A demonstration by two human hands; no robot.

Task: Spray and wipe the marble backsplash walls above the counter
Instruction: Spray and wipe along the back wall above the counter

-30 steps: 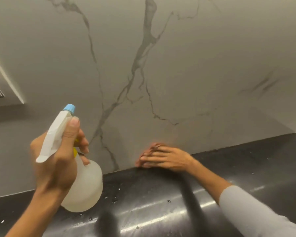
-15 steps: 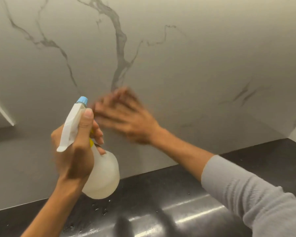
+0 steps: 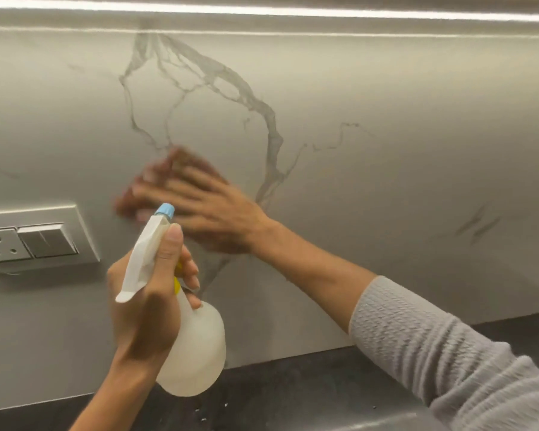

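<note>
Head cam: left hand [image 3: 143, 309] has its fingers [image 3: 168, 253] wrapped round the neck of the spray bottle [image 3: 193, 346], held in the air just above the dark bench [image 3: 293, 396]. Bottle's long axis is tilted, round body down-right, blue nozzle [image 3: 165, 210] up and toward the marble backsplash [image 3: 386, 135]. Right hand [image 3: 206, 213] is flat on the backsplash w/ fingers spread, blurred; a reddish smear under them may be a cloth, can't tell. Vs 0.5 s ago the right hand is higher and further left, now near the socket plate [image 3: 35, 241]; light strip [image 3: 262, 10] now in view.
</note>
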